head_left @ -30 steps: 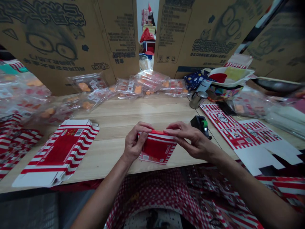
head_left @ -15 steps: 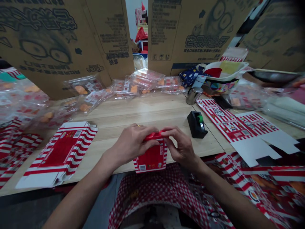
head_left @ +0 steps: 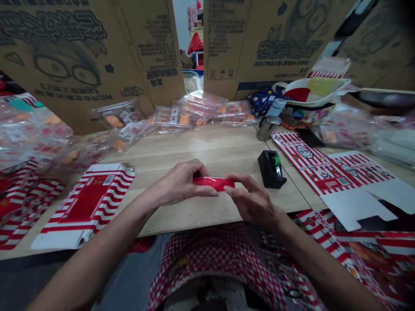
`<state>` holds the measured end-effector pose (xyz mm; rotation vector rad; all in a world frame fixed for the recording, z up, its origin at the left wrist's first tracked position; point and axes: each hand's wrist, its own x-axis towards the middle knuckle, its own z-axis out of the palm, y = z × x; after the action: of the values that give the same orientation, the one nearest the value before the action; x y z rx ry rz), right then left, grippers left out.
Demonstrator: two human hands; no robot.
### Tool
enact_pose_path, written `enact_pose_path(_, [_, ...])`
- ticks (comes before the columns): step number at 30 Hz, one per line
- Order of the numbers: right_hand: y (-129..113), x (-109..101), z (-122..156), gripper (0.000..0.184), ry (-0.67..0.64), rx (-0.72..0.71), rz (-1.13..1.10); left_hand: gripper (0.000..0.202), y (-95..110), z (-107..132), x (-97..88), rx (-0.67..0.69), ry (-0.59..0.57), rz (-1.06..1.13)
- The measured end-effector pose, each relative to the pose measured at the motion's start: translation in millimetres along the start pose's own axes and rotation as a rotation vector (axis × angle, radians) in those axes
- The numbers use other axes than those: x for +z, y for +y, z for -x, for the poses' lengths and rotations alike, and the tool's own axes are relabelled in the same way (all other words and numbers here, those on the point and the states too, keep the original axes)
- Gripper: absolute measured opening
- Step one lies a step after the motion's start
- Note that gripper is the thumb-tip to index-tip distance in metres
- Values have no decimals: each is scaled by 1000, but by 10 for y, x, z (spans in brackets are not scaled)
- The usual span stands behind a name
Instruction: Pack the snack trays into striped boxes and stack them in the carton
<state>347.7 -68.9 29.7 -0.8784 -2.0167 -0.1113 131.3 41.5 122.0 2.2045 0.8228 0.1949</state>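
Observation:
Both hands hold a small red and white striped carton (head_left: pixel 214 183) over the near edge of the wooden table (head_left: pixel 207 151); only its red top face shows. My left hand (head_left: pixel 180 183) grips the carton's left end with curled fingers. My right hand (head_left: pixel 251 201) pinches its right end, fingers pressed along the edge.
A stack of flat striped carton blanks (head_left: pixel 86 203) lies at the left. A black tape dispenser (head_left: pixel 271 169) stands right of my hands, with larger flat blanks (head_left: pixel 337 172) beyond. Clear snack packets (head_left: pixel 181 114) lie along the back before big cardboard boxes (head_left: pixel 81 56). A metal cup (head_left: pixel 266 128) and bowl (head_left: pixel 316 93) sit at the back right.
The carton has been turned from showing its red front face to lying flat, with only its top face visible. Both hands stayed on its ends and rose slightly over the table.

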Motion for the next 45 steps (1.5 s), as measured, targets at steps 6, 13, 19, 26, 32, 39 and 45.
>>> enact_pose_path(6, [23, 22, -12, 49, -45, -25, 37, 45, -32, -47, 3, -16, -138, -4])
enact_pose_path(13, [60, 93, -41, 52, -130, -41, 112, 39, -182, 128, 59, 90, 27, -222])
enact_pose_path(19, [142, 421, 183, 59, -343, -73, 140, 21, -776, 198, 727, 275, 266, -411])
enact_pose_path(26, [187, 855, 467, 68, -475, 347, -49, 33, -1488, 146, 1330, 331, 416, -176])
enact_pose_path(32, [168, 881, 324, 48, -620, 388, 183, 23, -1591, 202, 1261, 484, 411, -236])
enact_pose_path(39, [137, 966, 616, 47, -635, 140, 353, 17, -1620, 231, 1332, 500, 387, -425])
enact_pose_path(45, [198, 1083, 657, 47, -470, 187, 206, 23, -1562, 238, 1257, 525, 360, -492])
